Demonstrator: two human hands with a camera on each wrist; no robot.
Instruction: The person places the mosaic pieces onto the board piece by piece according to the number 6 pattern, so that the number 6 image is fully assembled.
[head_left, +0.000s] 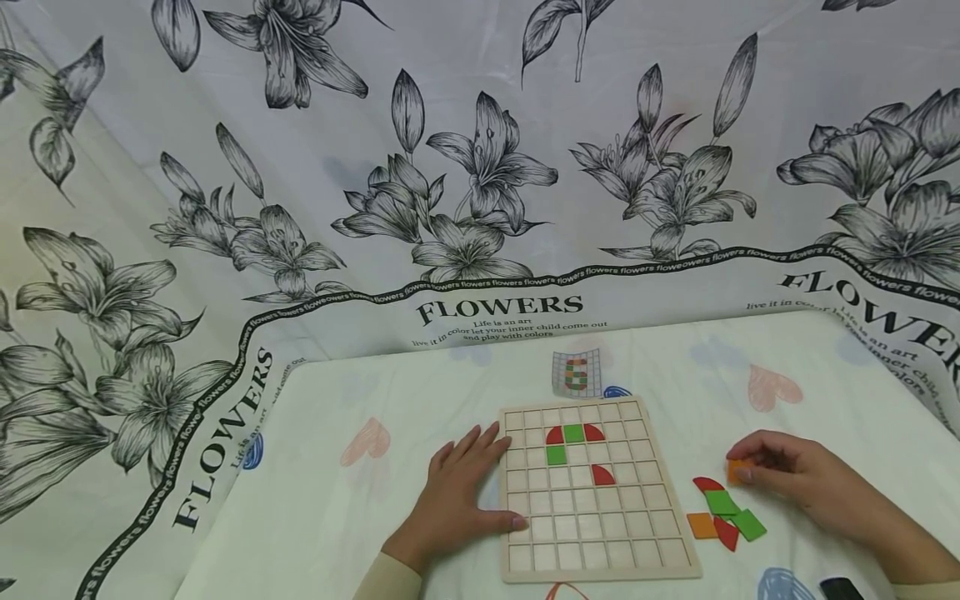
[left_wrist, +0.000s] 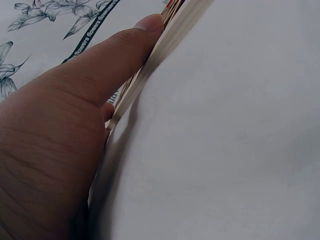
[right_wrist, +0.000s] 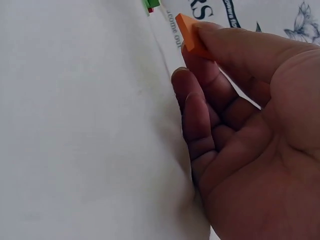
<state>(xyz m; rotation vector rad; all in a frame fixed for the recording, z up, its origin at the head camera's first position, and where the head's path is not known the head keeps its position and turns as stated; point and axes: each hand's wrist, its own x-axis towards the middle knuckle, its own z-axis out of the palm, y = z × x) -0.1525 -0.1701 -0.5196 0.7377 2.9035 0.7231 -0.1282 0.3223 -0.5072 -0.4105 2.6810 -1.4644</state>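
A square wooden grid board [head_left: 577, 529] lies on the cloth-covered table. In its upper cells sit red quarter-circle tiles [head_left: 594, 432] and green square tiles [head_left: 556, 455]; one more red quarter-circle [head_left: 603, 475] sits lower. My left hand [head_left: 461, 498] rests at the board's left edge, fingers spread, thumb on the rim. To the right of the board, my right hand [head_left: 798, 477] pinches an orange square tile [right_wrist: 192, 37] between thumb and fingertips. Just below it lies a loose pile with green tiles [head_left: 722, 502], red tiles [head_left: 726, 534] and an orange tile [head_left: 702, 526].
Behind the board lies a small pattern card [head_left: 577, 373] with a grid and coloured shapes. A black object [head_left: 841, 588] shows at the bottom right edge. A flower-printed curtain [head_left: 480, 208] hangs behind the table.
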